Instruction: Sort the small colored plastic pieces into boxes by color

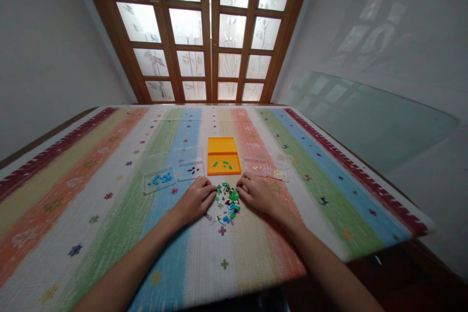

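Note:
A loose pile of small toy building bricks (231,201) in green, blue, dark brown and clear pieces lies on the cloth between my hands. At its left edge rests my left hand (199,197), its fingers curled and drawn together; whatever they may hold is hidden. My right hand (255,193) touches the pile's right edge with fingers bent in a pinch, and any piece in them is too small to make out. Just beyond the hands stands an open orange box (223,170) with several green bricks (225,163) inside.
Left of the orange box are a clear box (147,188) of blue bricks and another clear box (180,174) of dark brown ones. On its right stand two clear boxes (252,173) with pale and yellow pieces. A striped cloth (161,234) covers the table.

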Demonstrator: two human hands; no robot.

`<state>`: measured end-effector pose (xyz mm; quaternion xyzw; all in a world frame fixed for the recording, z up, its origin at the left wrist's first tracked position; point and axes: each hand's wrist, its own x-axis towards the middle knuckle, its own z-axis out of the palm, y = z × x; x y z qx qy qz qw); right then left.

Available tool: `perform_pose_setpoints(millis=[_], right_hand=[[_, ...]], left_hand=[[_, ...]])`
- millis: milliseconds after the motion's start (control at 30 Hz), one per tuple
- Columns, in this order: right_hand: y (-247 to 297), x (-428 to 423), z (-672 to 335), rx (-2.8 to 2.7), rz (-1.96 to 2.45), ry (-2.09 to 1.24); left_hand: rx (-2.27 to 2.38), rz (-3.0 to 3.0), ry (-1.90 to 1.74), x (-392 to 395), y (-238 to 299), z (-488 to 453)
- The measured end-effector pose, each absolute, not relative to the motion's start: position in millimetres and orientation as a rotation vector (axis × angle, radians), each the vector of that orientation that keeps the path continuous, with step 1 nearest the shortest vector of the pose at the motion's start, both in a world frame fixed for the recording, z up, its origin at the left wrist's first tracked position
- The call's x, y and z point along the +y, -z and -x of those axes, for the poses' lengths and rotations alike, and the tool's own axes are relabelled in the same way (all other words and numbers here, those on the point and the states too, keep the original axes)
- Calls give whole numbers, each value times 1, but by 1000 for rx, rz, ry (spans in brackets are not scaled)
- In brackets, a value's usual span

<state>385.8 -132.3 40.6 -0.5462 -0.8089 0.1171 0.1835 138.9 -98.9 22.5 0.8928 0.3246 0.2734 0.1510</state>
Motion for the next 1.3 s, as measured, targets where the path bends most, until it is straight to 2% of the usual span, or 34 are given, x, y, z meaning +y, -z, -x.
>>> perform_pose_setpoints(millis=[400, 800, 1000, 1133, 1300], right_hand=[[-42, -117, -393, -2003, 1493, -473], [-54, -56, -386, -2203, 1679, -171], [-54, -49, -380, -2261, 1843, -131], [-55, -54, -395, -2242, 1681, -159], [-58, -73, -403, -2375, 1339, -378]], left_hand=[[846, -2485, -755, -98, -23, -128], [996, -2482, -830, -90, -19, -123], [1059, -2514, -794, -85, -18, -118], [1050, -2533, -763, -85, -19, -117], [1080, -2484, -780, -86, -21, -116]])
